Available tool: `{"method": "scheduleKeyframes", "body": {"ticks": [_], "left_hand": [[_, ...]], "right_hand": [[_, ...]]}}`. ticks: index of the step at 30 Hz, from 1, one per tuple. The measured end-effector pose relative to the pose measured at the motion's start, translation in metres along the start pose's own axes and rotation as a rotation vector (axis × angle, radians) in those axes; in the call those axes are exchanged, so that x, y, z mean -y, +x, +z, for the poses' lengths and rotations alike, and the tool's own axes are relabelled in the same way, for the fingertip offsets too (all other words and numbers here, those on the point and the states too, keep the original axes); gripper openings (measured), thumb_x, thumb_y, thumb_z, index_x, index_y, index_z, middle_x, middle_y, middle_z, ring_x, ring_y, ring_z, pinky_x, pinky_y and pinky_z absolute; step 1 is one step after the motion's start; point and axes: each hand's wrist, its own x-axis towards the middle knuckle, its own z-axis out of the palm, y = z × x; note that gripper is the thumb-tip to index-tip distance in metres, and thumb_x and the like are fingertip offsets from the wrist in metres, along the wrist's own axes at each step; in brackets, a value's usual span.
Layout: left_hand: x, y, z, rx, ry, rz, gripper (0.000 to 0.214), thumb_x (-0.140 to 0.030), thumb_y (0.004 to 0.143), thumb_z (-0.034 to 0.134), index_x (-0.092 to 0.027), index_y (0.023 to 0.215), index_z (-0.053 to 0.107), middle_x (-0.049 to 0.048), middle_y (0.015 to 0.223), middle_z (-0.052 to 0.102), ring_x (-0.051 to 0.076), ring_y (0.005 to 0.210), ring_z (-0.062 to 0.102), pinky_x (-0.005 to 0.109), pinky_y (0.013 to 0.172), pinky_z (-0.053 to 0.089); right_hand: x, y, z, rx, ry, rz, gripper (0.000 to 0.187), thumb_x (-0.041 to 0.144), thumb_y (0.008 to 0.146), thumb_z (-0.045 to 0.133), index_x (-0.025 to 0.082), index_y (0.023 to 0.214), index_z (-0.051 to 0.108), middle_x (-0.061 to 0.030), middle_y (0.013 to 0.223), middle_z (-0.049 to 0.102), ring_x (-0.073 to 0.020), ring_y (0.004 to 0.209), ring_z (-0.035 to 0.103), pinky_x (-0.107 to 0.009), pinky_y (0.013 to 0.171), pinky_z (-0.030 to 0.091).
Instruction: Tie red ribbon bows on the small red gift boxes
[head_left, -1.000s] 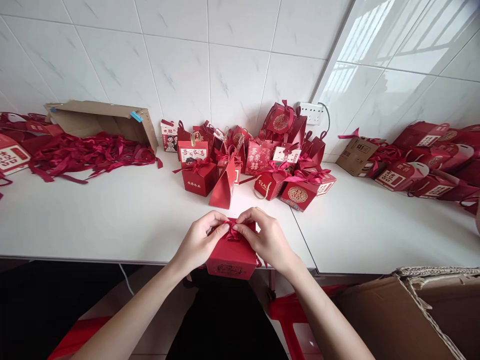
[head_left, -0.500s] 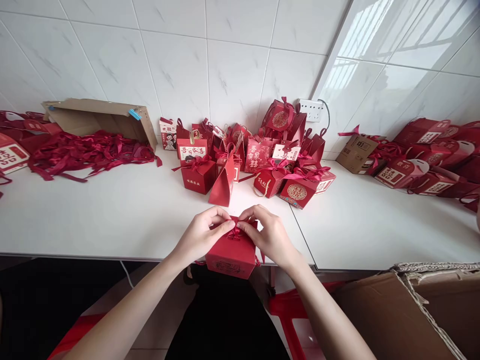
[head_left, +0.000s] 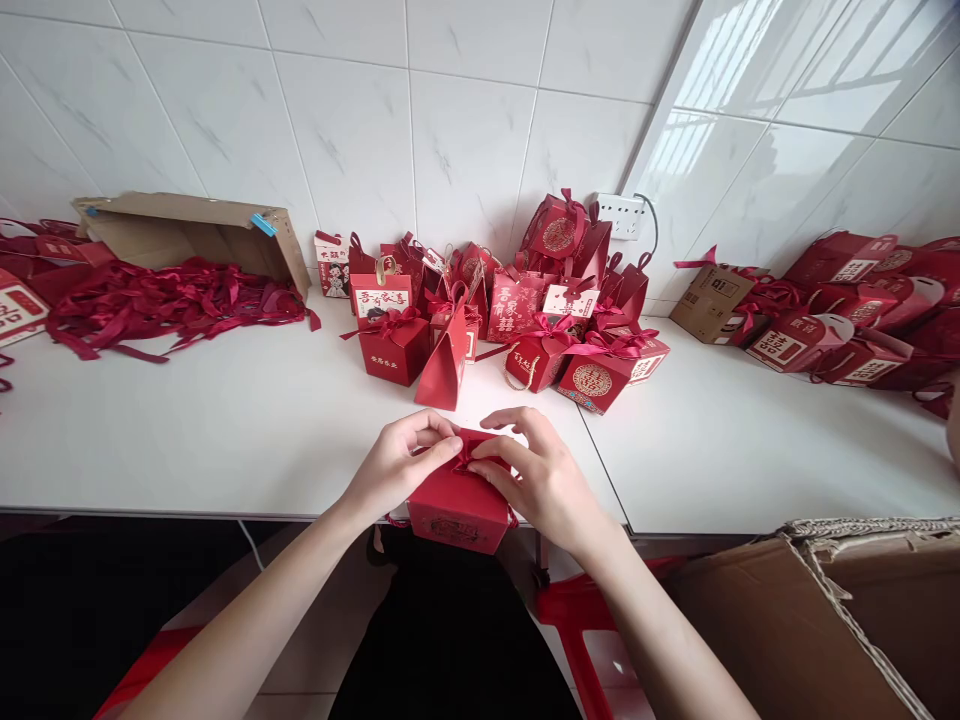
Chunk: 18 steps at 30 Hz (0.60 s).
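A red gift box (head_left: pixel 457 520) sits at the table's front edge, right in front of me. On its top a dark red ribbon (head_left: pixel 464 458) is gathered into a knot or bow, partly covered by my fingers. My left hand (head_left: pixel 409 458) pinches the ribbon between thumb and forefinger from the left side. From the right, my right hand (head_left: pixel 536 475) has its thumb and a finger closed at the ribbon's middle, while its forefinger is lifted above. A red cord shows at each lower side of the box.
Several finished-looking red boxes with bows (head_left: pixel 395 345) stand behind, against the tiled wall. A heap of red ribbons (head_left: pixel 180 305) spills from a cardboard tray (head_left: pixel 195 212) at left. More red boxes (head_left: pixel 795 340) are piled at right. A large open carton (head_left: pixel 757 600) stands front right.
My right hand has shifted its grip: its forefinger has lifted away and its fingers have spread more. My left hand still pinches the ribbon in nearly the same place.
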Motion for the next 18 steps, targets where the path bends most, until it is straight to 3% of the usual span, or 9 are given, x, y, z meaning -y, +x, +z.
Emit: {"method": "scheduleKeyframes", "body": {"ticks": [8,13,18], "left_hand": [[-0.008,-0.004,-0.006,-0.049,0.332,0.141,0.025,-0.044,0.082,0.057,-0.020,0.076,0.060,0.0031,0.086,0.069,0.018,0.081,0.063,0.027,0.072,0.048],[-0.017,-0.019,-0.007,-0.242,0.621,0.173,0.023,-0.042,0.083,0.053,-0.022,0.074,0.056,-0.0018,0.067,0.062,0.014,0.062,0.056,0.024,0.061,0.043],[-0.010,-0.038,0.005,-0.279,0.659,0.098,0.023,-0.042,0.087,0.046,-0.022,0.076,0.050,-0.0035,0.060,0.055,0.012,0.051,0.048,0.022,0.050,0.036]], "right_hand": [[-0.007,-0.003,-0.002,-0.020,0.023,-0.005,0.014,0.014,0.090,0.050,0.018,0.083,0.061,-0.0068,0.090,0.056,-0.0171,0.084,0.054,-0.032,0.074,0.046],[-0.007,-0.012,-0.011,0.007,-0.075,0.017,0.015,0.013,0.091,0.047,0.019,0.088,0.060,-0.0069,0.091,0.053,-0.0170,0.080,0.050,-0.031,0.072,0.044],[0.004,-0.021,-0.019,0.077,-0.270,0.000,0.025,0.004,0.091,0.038,0.018,0.089,0.060,-0.0082,0.089,0.053,-0.0180,0.077,0.045,-0.032,0.071,0.041]]}}
